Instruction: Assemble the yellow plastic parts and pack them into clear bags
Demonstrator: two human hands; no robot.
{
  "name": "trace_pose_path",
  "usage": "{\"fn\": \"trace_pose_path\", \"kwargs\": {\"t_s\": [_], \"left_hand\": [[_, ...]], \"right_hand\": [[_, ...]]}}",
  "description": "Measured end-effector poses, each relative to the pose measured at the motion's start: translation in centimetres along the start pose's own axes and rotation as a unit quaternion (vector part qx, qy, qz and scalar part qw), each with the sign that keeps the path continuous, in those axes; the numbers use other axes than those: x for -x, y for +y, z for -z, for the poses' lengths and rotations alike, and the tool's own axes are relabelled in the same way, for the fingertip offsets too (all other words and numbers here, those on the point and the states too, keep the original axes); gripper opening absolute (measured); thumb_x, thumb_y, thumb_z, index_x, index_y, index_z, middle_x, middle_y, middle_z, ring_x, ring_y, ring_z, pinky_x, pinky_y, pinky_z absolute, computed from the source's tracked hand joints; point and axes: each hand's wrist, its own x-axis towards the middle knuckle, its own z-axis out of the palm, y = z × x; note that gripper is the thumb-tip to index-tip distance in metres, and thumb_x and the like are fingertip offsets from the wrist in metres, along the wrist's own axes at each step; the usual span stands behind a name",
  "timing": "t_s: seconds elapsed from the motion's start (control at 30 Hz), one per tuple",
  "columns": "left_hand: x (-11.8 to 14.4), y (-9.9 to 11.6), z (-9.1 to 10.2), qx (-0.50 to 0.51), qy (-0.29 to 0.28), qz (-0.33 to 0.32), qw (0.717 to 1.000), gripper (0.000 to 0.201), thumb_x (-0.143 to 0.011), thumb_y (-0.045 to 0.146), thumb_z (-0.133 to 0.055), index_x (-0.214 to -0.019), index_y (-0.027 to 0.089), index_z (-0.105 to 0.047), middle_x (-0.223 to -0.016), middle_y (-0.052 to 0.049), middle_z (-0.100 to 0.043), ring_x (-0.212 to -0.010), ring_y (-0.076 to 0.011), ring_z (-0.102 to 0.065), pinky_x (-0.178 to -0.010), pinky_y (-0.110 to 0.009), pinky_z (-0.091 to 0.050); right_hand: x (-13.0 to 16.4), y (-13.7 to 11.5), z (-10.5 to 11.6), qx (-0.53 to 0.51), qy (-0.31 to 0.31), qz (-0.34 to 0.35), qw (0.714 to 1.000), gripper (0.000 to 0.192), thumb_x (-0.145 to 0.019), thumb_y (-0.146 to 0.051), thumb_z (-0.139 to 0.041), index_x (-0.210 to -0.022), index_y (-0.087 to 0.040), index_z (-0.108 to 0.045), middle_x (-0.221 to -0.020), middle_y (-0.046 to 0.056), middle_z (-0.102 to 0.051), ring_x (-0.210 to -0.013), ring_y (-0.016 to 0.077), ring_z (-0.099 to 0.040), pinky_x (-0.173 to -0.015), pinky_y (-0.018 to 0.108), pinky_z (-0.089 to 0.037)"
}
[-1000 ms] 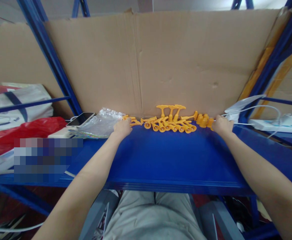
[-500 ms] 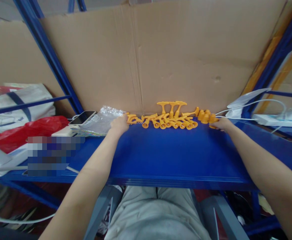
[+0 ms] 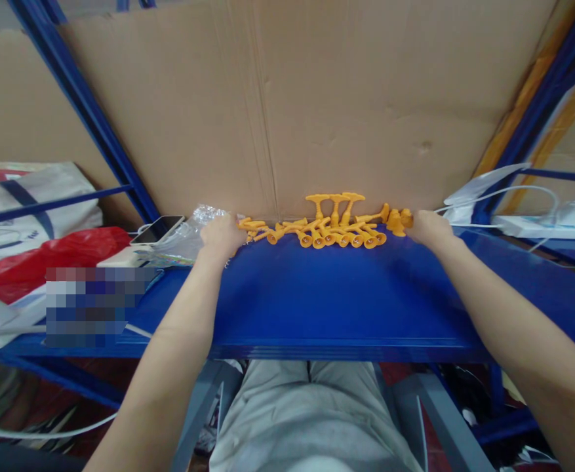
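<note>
Left hand sits curled at the left end of your row of small orange plastic T-handled pegs with flared round ends, fingers hidden behind the knuckles, so I cannot tell whether you grip one. Your right hand cups the right end the same way, touching the orange pieces there; its closure I cannot tell either.

The row lies at the back of the blue metal shelf, hard against the brown corrugated cardboard sheet.

Watch the risk: press both ends unevenly and I judge the loose pegs may buckle out of line, roll forward, or snag the crinkled clear plastic bag beside your left hand.

Most pegs lie flat, long axes slanting, flared ends toward you. Three stand upright, T-bars on top, leaning on the cardboard.
</note>
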Motion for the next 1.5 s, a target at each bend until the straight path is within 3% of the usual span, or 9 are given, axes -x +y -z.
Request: {"fn": "trace_pose_path", "kwargs": {"t_s": [0.1, 0.2, 0.37, 0.5, 0.67, 0.83, 1.07, 1.27, 1.5], "left_hand": [[0.6, 0.5, 1.2, -0.032, 0.033, 0.01, 0.999, 0.033, -0.081, 0.028, -0.058, -0.112, 0.017, -0.064, -0.108, -0.019, -0.071, -0.105, -0.0373, -0.067, -0.083, -0.043, -0.053], [1.2, 1.4, 1.5, -0.022, 0.059, -0.036, 0.997, 0.035, -0.084, 0.029, -0.054, -0.117, 0.018, -0.061, -0.103, -0.016, -0.073, -0.101, -0.0349, -0.068, -0.082, -0.041, -0.053], [2.3, 3.4, -0.4, -0.008, 0.013, -0.154, 0.988, 0.037, -0.086, 0.032, -0.054, -0.121, 0.02, -0.058, -0.099, -0.011, -0.073, -0.1, -0.0307, -0.069, -0.082, -0.036, -0.051], [2.9, 4.4, -2.6, 0.008, -0.009, -0.209, 0.978, 0.035, -0.085, 0.031, -0.056, -0.119, 0.02, -0.059, -0.1, -0.01, -0.074, -0.1, -0.0298, -0.07, -0.084, -0.036, -0.051], [2.9, 4.9, -4.0, 0.043, -0.025, -0.226, 0.973, 0.034, -0.084, 0.032, -0.058, -0.116, 0.021, -0.06, -0.095, -0.009, -0.073, -0.097, -0.0285, -0.07, -0.083, -0.035, -0.052], [2.8, 5.0, -4.6, 0.072, -0.032, -0.227, 0.971, 0.035, -0.081, 0.031, -0.06, -0.114, 0.021, -0.062, -0.093, -0.009, -0.073, -0.095, -0.0296, -0.069, -0.083, -0.037, -0.052], [1.2, 4.1, -6.6, 0.219, -0.009, -0.144, 0.965, 0.023, -0.082, 0.029, -0.062, -0.103, 0.021, -0.059, -0.082, -0.003, -0.07, -0.086, -0.0242, -0.069, -0.08, -0.035, -0.052], [-0.7, 4.3, -8.3, 0.492, -0.02, 0.038, 0.87, 0.007, -0.089, 0.02, -0.052, -0.093, 0.021, -0.046, -0.076, -0.001, -0.067, -0.081, -0.0166, -0.069, -0.074, -0.027, -0.052], [-0.3, 5.0, -8.6, 0.563, -0.09, 0.063, 0.819, 0.008, -0.093, 0.023, -0.051, -0.095, 0.022, -0.044, -0.081, -0.001, -0.07, -0.09, -0.0149, -0.07, -0.082, -0.027, -0.053]], "right_hand": [[0.4, -1.3, 0.4, 0.001, 0.075, 0.061, 0.995, 0.029, -0.085, -0.023, -0.059, -0.108, -0.009, -0.07, -0.102, 0.022, -0.072, -0.098, 0.033, -0.068, -0.076, 0.037, -0.05], [1.1, -3.2, 1.3, -0.027, 0.107, 0.121, 0.986, 0.03, -0.085, -0.021, -0.058, -0.111, -0.012, -0.07, -0.108, 0.02, -0.072, -0.102, 0.033, -0.067, -0.082, 0.04, -0.051], [2.5, -7.3, 3.1, -0.098, 0.109, 0.183, 0.972, 0.035, -0.087, -0.023, -0.059, -0.121, -0.018, -0.067, -0.12, 0.016, -0.069, -0.11, 0.0332, -0.064, -0.089, 0.046, -0.048], [3.4, -10.0, 2.2, -0.125, 0.104, 0.252, 0.954, 0.033, -0.088, -0.02, -0.057, -0.119, -0.018, -0.067, -0.119, 0.015, -0.07, -0.108, 0.0314, -0.065, -0.087, 0.044, -0.048], [4.2, -10.4, 0.1, -0.118, 0.14, 0.348, 0.919, 0.033, -0.09, -0.014, -0.049, -0.119, -0.013, -0.065, -0.119, 0.016, -0.069, -0.109, 0.0295, -0.063, -0.089, 0.04, -0.044], [4.3, -9.6, -0.6, -0.1, 0.136, 0.371, 0.913, 0.03, -0.091, -0.014, -0.049, -0.116, -0.014, -0.066, -0.116, 0.016, -0.07, -0.104, 0.0292, -0.064, -0.086, 0.038, -0.042], [4.9, -10.0, -0.9, -0.085, 0.091, 0.356, 0.926, 0.028, -0.091, -0.015, -0.053, -0.116, -0.014, -0.065, -0.118, 0.017, -0.07, -0.109, 0.032, -0.064, -0.087, 0.041, -0.043], [5.0, -10.1, -0.8, -0.093, 0.074, 0.338, 0.934, 0.03, -0.092, -0.016, -0.055, -0.12, -0.012, -0.065, -0.117, 0.019, -0.07, -0.11, 0.0335, -0.065, -0.088, 0.043, -0.045], [5.0, -10.2, -1.0, -0.07, 0.057, 0.331, 0.939, 0.028, -0.095, -0.02, -0.053, -0.12, -0.014, -0.064, -0.119, 0.016, -0.07, -0.109, 0.0302, -0.065, -0.088, 0.04, -0.047]]}}
